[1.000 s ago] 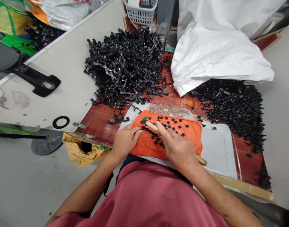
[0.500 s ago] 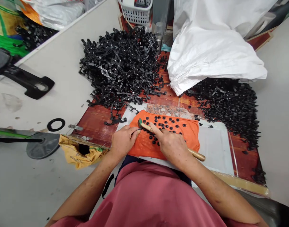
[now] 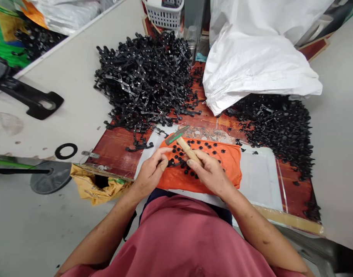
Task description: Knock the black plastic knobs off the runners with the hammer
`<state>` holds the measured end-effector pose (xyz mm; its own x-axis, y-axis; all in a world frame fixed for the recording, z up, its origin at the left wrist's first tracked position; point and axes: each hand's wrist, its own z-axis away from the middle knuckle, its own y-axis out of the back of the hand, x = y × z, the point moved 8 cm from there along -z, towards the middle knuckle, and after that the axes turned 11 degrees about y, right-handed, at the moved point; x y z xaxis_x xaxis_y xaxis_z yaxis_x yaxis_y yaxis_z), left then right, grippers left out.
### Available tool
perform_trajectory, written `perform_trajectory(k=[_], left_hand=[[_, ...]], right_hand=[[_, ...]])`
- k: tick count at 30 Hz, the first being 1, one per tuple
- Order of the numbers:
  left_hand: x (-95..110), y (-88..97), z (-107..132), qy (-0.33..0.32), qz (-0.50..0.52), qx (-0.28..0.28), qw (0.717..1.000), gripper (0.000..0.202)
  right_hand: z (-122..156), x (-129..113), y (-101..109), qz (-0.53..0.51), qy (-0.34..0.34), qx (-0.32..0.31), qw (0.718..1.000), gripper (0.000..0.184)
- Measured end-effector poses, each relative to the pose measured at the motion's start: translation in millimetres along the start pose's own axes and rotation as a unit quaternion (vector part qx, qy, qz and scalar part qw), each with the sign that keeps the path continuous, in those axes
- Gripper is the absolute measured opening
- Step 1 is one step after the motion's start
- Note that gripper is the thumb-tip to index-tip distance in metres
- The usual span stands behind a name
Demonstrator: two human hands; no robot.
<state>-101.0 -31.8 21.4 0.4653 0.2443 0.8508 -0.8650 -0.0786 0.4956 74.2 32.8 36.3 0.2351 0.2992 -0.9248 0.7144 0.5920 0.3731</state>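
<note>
In my right hand (image 3: 212,171) is a hammer (image 3: 188,149), gripped by its wooden handle with the dark, green-marked head raised above the cloth. My left hand (image 3: 151,171) is closed at the left side of the orange cloth (image 3: 231,169), thumb and fingers on one end of a small black plastic part (image 3: 173,163). Part of that piece is hidden by the fingers. Several small black round pieces (image 3: 206,144) stand in loose rows on the cloth between and beyond my hands.
A big heap of black linked parts (image 3: 144,77) rises at the back left. Small black pieces (image 3: 280,130) are piled at the right, partly beneath a white sack (image 3: 257,65). A grey board (image 3: 260,173) lies under the cloth. A yellow bag (image 3: 89,186) hangs off the table's left front edge.
The hammer has swung up off the black part; its head now sits higher and turned. My right hand has shifted its hold on the handle. The left hand's index finger has straightened slightly.
</note>
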Motion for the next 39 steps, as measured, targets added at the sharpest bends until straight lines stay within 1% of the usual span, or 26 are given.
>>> perform_trajectory(k=[2,4,6,7,9,11,12,14,17,20,22,23,25,27,28,30,32,36,39], left_hand=[[3.0,-4.1,1.4,-0.022,0.023,-0.002,0.999,0.035],[1.6,-2.9,1.3,-0.026,0.037,0.031,0.998,0.036],[-5.4,0.2,0.3,0.007,0.056,0.075,0.996,0.041],[-9.5,0.2,-0.3,0.032,0.069,0.085,0.994,0.044],[-14.0,-4.8,-1.4,0.072,0.090,0.068,0.991,0.043],[-12.1,-11.4,-1.6,0.084,0.091,0.034,0.992,0.039],[-9.5,-13.2,-1.2,0.080,0.083,0.023,0.993,0.036],[-3.2,-13.4,0.6,0.060,0.063,0.022,0.996,0.032],[1.7,-15.9,5.3,0.036,0.046,0.010,0.998,0.033],[-2.2,-20.4,9.3,0.054,0.060,-0.027,0.996,0.036],[-4.7,-17.5,8.4,0.063,0.065,-0.041,0.995,0.037],[-5.3,-13.1,6.1,0.064,0.057,-0.040,0.996,0.036],[-6.0,-0.8,-2.1,0.056,0.015,-0.028,0.998,0.032],[-7.4,11.0,-12.9,0.044,-0.042,-0.012,0.998,0.026],[-8.9,13.7,-18.1,0.040,-0.067,-0.014,0.997,0.024],[-12.6,12.0,-26.1,0.035,-0.098,-0.030,0.994,0.023],[-16.0,6.2,-30.7,0.039,-0.117,-0.037,0.992,0.023],[-16.8,-3.8,-34.1,0.053,-0.144,-0.020,0.988,0.022],[-14.6,-5.9,-34.5,0.052,-0.144,-0.026,0.988,0.023]], right_hand=[[-1.5,2.5,-9.8,-0.052,-0.010,-0.013,0.999,0.018],[-0.8,4.0,-14.3,-0.077,-0.014,0.000,0.997,0.015],[1.9,4.0,-14.5,-0.089,-0.011,0.034,0.995,0.013],[3.9,3.3,-14.1,-0.092,-0.008,0.052,0.994,0.013],[8.9,0.9,-13.7,-0.086,0.000,0.082,0.993,0.013],[14.1,-1.7,-14.5,-0.070,0.006,0.098,0.993,0.011],[16.7,-2.5,-15.4,-0.060,0.008,0.101,0.993,0.010],[21.6,-3.4,-16.5,-0.041,0.012,0.108,0.993,0.009],[27.6,-4.0,-16.8,-0.022,0.020,0.126,0.992,0.010],[30.1,-6.8,-17.9,-0.025,0.028,0.137,0.990,0.011],[29.7,-9.3,-19.5,-0.039,0.028,0.123,0.991,0.009],[29.6,-9.6,-19.4,-0.046,0.023,0.112,0.992,0.009],[31.4,-7.5,-14.2,-0.055,0.009,0.100,0.993,0.013],[37.0,-2.2,-1.3,-0.048,0.002,0.112,0.993,0.018],[41.3,1.5,6.7,-0.036,0.001,0.123,0.992,0.018],[52.2,10.9,20.9,-0.003,-0.004,0.141,0.990,0.018],[63.8,21.9,29.3,0.033,-0.019,0.146,0.988,0.019],[80.6,40.1,29.5,0.060,-0.051,0.133,0.988,0.024],[86.2,48.1,26.3,0.061,-0.062,0.124,0.988,0.028]])
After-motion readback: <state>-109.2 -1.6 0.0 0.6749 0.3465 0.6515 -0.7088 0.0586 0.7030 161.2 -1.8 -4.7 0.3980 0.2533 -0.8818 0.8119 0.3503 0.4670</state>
